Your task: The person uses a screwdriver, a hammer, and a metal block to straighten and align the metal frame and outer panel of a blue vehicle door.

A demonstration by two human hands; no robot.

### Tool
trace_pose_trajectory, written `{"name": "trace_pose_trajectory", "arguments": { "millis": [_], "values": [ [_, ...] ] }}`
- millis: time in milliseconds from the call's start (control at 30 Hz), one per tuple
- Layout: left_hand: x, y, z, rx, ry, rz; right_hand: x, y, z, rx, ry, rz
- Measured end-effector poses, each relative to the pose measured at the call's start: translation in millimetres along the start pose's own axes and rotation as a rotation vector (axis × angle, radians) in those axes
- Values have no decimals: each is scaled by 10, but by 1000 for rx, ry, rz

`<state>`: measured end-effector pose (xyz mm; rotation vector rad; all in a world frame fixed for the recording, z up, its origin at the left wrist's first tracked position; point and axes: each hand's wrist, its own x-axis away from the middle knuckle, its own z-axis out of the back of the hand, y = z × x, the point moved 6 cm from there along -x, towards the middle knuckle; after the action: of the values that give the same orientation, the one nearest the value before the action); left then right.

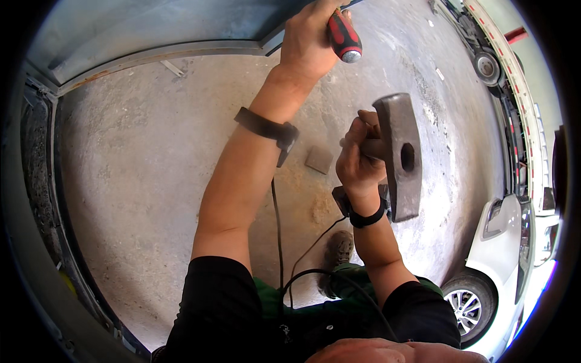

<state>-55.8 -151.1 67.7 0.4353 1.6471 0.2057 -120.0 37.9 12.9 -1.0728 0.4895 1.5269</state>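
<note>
Up at the top of the head view, my left hand (307, 41) is closed around a screwdriver (345, 35) with a red and black handle and a metal end cap facing back toward me. Its blade is hidden behind the hand, close to the edge of a blue-grey metal panel (151, 27). Lower and to the right, my right hand (360, 163) grips a hammer (404, 190) by its handle. The hammer's heavy, worn steel head is raised near the camera, with the dark eye hole showing. A gap separates the hammer head from the screwdriver's cap.
A metal frame (51, 175) runs down the left side. On the concrete floor (145, 181) lie a small square plate (319, 160) and a strip (173, 68). Black cables (276, 224) hang by my body. A white car (502, 242) and a truck chassis (514, 103) stand at right.
</note>
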Motion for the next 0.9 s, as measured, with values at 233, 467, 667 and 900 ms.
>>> {"name": "trace_pose_trajectory", "arguments": {
  "millis": [233,467,667,900],
  "values": [
    [-24,18,25,-55,-31,36,-146,-142,469,-590,297,20],
    [84,-276,-35,122,-165,350,-229,358,-499,-69,-137,-241],
    [334,-285,27,-219,-66,150,205,510,-341,-549,215,-622],
    [323,-72,46,-317,-128,137,235,662,-347,-519,145,-821]
  ]
}}
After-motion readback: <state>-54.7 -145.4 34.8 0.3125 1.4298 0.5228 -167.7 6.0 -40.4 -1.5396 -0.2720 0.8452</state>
